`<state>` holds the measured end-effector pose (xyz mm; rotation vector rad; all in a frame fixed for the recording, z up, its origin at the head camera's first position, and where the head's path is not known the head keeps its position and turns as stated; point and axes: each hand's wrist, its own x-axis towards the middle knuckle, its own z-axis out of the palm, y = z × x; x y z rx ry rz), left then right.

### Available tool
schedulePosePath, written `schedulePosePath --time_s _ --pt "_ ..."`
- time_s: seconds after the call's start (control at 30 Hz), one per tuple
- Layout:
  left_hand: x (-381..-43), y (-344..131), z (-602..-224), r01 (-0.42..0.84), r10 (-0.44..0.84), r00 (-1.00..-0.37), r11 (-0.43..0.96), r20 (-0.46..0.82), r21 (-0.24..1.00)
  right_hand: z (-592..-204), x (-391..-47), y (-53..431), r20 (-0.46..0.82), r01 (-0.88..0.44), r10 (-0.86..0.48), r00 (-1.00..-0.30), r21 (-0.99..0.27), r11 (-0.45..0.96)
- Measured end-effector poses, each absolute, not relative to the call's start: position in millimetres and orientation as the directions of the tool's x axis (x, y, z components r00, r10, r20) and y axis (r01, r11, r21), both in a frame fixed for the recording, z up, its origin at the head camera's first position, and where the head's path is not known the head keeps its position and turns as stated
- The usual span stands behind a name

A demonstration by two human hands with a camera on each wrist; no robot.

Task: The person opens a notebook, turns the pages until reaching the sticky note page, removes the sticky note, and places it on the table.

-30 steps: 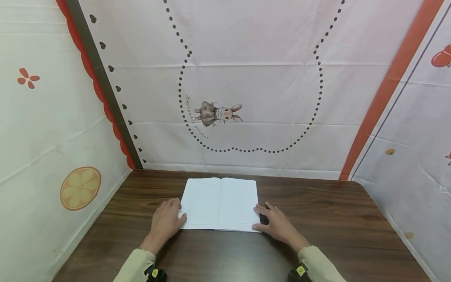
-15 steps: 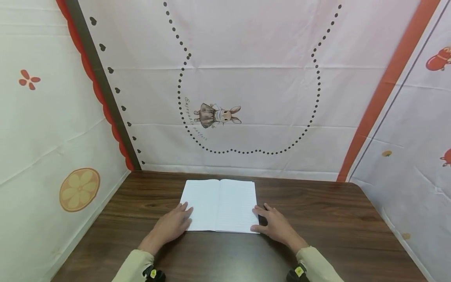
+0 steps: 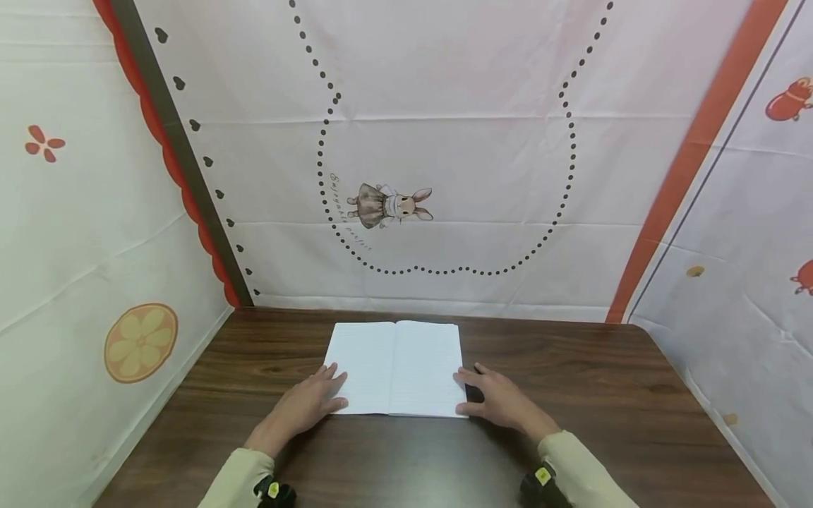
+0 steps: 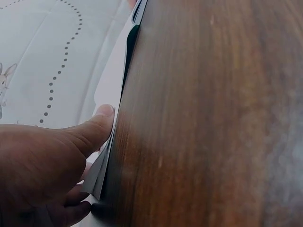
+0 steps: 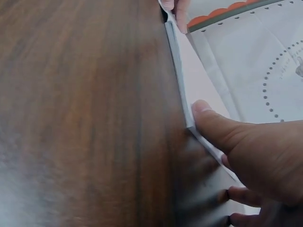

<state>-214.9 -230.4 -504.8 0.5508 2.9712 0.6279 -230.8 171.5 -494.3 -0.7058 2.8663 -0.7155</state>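
Note:
An open notebook (image 3: 424, 367) with white lined pages lies flat on the dark wooden table. At its left edge is my left hand (image 3: 306, 402), its thumb and fingertips resting on the left page. Several sheets fan apart beside that thumb (image 4: 102, 120) in the left wrist view. My right hand (image 3: 502, 401) lies at the opposite edge, thumb and a fingertip on the right page. In the right wrist view, the right thumb (image 5: 208, 116) presses near the notebook's lower corner, while other fingers extend past the edge, low over the table. Some fingers are partly hidden.
The brown wood-grain table (image 3: 571, 381) extends on both sides of the notebook and in front of it. A pale printed cloth (image 3: 444, 162) hangs behind it, and similar cloth borders the left and right sides. Each wrist wears a black band with a yellow marker.
My left hand has shifted from the notebook's left edge further onto the left page, its fingers extending over it. My right hand stays almost in place. The notebook keeps its place.

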Motion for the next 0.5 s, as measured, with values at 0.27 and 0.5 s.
schedulePosePath --time_s 0.27,0.5 --pt "-215.7 -230.2 -504.9 0.322 0.347 -0.938 0.854 0.014 0.409 -488.2 -232.2 176.3 -0.040 -0.425 -0.514 -0.857 -0.510 0.748" --pt "-216.4 -230.8 -504.9 0.329 0.351 -0.936 0.845 0.027 0.421 -488.3 -234.3 174.2 -0.036 -0.420 -0.504 -0.863 -0.502 0.756"
